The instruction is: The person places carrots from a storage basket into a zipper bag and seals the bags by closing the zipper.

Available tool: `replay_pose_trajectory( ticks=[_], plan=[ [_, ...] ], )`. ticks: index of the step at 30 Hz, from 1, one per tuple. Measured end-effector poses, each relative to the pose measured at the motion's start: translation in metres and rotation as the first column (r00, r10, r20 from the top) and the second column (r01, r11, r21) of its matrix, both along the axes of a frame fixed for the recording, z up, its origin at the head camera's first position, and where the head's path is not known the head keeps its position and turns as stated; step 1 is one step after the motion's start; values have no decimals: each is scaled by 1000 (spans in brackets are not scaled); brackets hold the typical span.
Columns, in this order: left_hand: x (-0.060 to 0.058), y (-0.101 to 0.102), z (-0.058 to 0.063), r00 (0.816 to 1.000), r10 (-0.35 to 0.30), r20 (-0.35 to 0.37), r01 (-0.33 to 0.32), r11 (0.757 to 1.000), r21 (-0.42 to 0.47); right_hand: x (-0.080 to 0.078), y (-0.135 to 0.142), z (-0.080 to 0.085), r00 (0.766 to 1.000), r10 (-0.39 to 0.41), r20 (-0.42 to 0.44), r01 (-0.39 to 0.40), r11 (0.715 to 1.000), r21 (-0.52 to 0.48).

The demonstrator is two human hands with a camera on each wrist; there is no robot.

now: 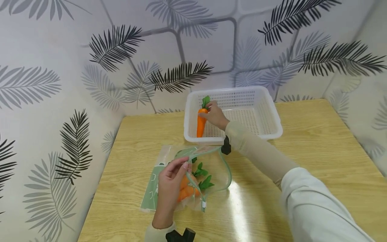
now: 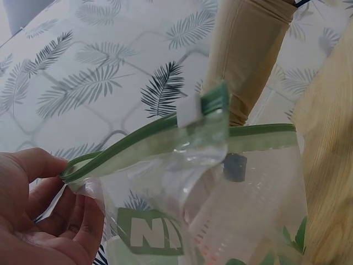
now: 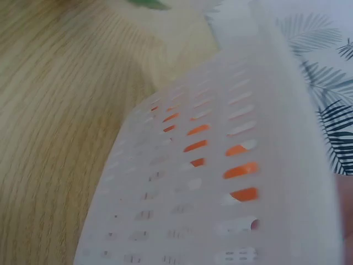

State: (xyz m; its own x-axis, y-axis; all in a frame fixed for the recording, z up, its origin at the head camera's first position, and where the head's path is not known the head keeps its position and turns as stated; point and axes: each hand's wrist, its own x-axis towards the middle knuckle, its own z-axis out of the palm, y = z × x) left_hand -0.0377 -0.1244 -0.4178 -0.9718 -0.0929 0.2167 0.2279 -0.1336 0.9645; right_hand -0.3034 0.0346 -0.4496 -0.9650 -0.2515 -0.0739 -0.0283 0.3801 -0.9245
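My left hand point(image 1: 170, 186) pinches the green-edged rim of a clear zip bag point(image 2: 149, 165) between thumb and fingers, and the bag's mouth gapes to the right. Inside the bag lie orange carrots point(image 1: 185, 192) with green leaves point(image 1: 206, 183). My right hand point(image 1: 215, 116) reaches into a white plastic basket point(image 1: 273, 116), thumb and fingers around the top of a carrot point(image 1: 201, 126) just below its leaves. That carrot lies along the basket's left side. In the right wrist view, its orange shows through the slots of the basket wall point(image 3: 182, 204).
The basket stands at the back of a wooden table point(image 1: 317, 161), near a wall point(image 1: 121, 77) with a leaf pattern. A white slider point(image 1: 204, 204) sits on the bag's zip edge. My right forearm crosses over the basket's front rim.
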Motion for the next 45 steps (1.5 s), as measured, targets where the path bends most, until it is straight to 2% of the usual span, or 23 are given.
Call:
replay_pose_trajectory(
  ticks=[4,7,15,25,30,37,42,45],
  plan=[
    [0,2,0,1000,0,2,0,1000,8,4,7,10,995,-63,72,73,987,-143],
    [1,4,-1,1000,4,3,-4,1000,11,5,14,16,993,-62,103,81,976,-201],
    [0,7,0,1000,5,5,-5,1000,21,18,37,35,995,19,99,-7,993,-120],
    [0,3,0,1000,-6,1,6,1000,22,41,68,59,995,77,68,-63,980,-189],
    [0,2,-1,1000,-3,-6,3,1000,26,59,89,69,994,103,45,-91,971,-221],
    [0,2,-2,1000,11,9,-12,1000,15,85,119,76,987,150,-48,-158,924,-348],
    [-2,1,-2,1000,14,11,-14,1000,-4,108,135,81,982,159,-98,-185,907,-379],
    [-4,0,-1,1000,20,14,-20,1000,-14,122,141,84,972,185,-148,-231,879,-418]
  ],
)
